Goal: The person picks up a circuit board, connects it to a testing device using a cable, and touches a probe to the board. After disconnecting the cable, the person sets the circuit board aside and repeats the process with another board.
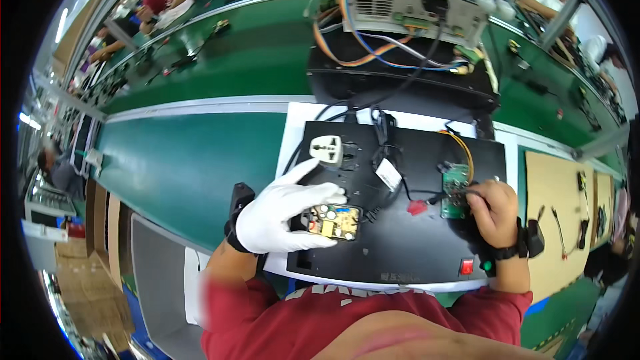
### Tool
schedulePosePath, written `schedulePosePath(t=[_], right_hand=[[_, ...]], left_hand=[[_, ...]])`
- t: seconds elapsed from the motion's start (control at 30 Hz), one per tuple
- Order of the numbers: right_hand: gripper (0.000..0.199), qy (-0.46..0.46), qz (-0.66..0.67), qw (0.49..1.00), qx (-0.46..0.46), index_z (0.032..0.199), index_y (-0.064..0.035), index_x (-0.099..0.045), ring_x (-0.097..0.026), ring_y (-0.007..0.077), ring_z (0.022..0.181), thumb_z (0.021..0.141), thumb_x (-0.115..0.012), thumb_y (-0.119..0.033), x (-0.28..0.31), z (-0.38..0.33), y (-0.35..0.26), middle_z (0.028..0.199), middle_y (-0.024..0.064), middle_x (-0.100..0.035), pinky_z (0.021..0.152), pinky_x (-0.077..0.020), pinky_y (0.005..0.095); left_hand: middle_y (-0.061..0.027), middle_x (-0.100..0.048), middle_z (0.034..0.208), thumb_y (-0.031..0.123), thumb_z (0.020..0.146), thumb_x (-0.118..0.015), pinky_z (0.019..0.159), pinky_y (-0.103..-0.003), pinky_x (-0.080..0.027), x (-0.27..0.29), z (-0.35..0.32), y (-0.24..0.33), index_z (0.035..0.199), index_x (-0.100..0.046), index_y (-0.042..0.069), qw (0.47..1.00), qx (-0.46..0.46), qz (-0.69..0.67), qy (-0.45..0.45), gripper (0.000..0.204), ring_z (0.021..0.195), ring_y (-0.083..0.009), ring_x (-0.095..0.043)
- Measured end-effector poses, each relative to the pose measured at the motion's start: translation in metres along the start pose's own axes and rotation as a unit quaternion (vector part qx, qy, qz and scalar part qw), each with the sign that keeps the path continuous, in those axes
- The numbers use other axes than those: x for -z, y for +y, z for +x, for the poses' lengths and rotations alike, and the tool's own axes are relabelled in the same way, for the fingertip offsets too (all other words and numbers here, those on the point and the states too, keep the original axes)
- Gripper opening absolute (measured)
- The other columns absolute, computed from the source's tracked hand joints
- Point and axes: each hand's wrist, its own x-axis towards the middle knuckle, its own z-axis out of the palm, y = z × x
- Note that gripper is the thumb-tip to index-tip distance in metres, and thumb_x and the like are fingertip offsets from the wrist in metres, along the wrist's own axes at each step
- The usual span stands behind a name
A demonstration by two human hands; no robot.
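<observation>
In a white glove, my left hand [273, 217] grips a small open black case with a yellowish circuit board [335, 221] full of components, near the left part of a black test box [393, 253]. Just above it sits a white power socket [325, 150]. My bare right hand [495, 210] is closed, with thumb and finger pinching a black cable end [472, 193] over a green circuit board [455, 180]. The fingertips partly hide that board. A red clip [417, 208] lies on the box beside it.
Behind the box stand a black unit [400, 87] and a grey instrument [407, 10] trailing coloured wires. A black cable bundle with a white tag [388, 174] lies mid-box. A red switch [467, 267] sits at its front right. Cables lie on cardboard [553, 227]. Other people work beyond.
</observation>
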Motion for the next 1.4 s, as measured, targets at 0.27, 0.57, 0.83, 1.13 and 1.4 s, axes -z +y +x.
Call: schedulePosePath(t=[0.27, 0.57, 0.83, 1.13, 1.4], right_hand=[[0.005, 0.037, 0.023, 0.999, -0.020, 0.080, 0.0005, -0.056, -0.054, 0.0268, 0.054, 0.084, -0.058, -0.002, -0.012, -0.012, 0.006, 0.062, 0.0115, -0.056, 0.052, -0.0416, 0.0350], [0.031, 0.330, 0.256, 0.894, 0.161, 0.080, -0.0042, -0.052, -0.045, 0.0160, 0.060, 0.097, -0.046, -0.030, 0.022, 0.002, -0.025, 0.065, 0.0059, -0.047, 0.054, -0.0396, 0.0269], [0.029, 0.139, 0.469, 0.864, 0.121, 0.079, -0.0092, -0.045, -0.038, 0.0103, 0.059, 0.094, -0.050, -0.033, 0.067, -0.022, -0.076, 0.057, -0.0017, -0.035, 0.047, -0.0316, 0.0219], [0.043, 0.066, 0.508, 0.858, 0.043, 0.132, 0.0008, -0.038, -0.055, 0.0180, 0.098, 0.093, -0.050, -0.014, 0.010, 0.146, -0.101, 0.124, 0.0154, -0.049, 0.074, -0.0456, 0.0277], [0.059, 0.029, 0.407, 0.901, -0.145, 0.141, -0.0031, -0.029, -0.056, 0.0195, 0.103, 0.089, -0.054, -0.012, 0.020, 0.035, -0.047, 0.138, 0.0181, -0.040, 0.073, -0.0472, 0.0263]], left_hand=[[-0.0135, -0.066, 0.100, 0.027, 0.068, -0.080, 0.106, -0.052, -0.027, -0.004, -0.004, 0.017, 0.120, -0.051, -0.002, 0.991, 0.020, 0.130, 0.015, 0.066, 0.099, -0.0295, -0.062], [-0.0202, -0.061, 0.109, 0.018, 0.065, -0.083, 0.097, -0.038, -0.040, -0.027, -0.012, 0.046, 0.124, -0.050, 0.000, 0.964, 0.072, 0.138, 0.217, 0.069, 0.116, -0.0357, -0.051], [-0.0186, -0.057, 0.118, 0.013, 0.063, -0.084, 0.094, -0.032, -0.043, 0.011, -0.039, 0.096, 0.114, -0.057, -0.002, 0.939, 0.108, -0.132, 0.299, 0.059, 0.105, -0.0255, -0.059], [-0.0205, -0.059, 0.115, 0.012, 0.074, -0.077, 0.089, -0.028, -0.047, 0.161, -0.040, -0.018, 0.129, -0.039, -0.013, 0.801, 0.148, 0.014, 0.580, 0.071, 0.103, -0.0190, -0.058], [-0.0118, -0.062, 0.116, 0.044, 0.073, -0.061, 0.093, -0.037, -0.044, 0.141, -0.021, -0.206, 0.113, -0.062, 0.011, 0.680, 0.551, 0.300, 0.380, 0.051, 0.107, -0.0297, -0.058]])
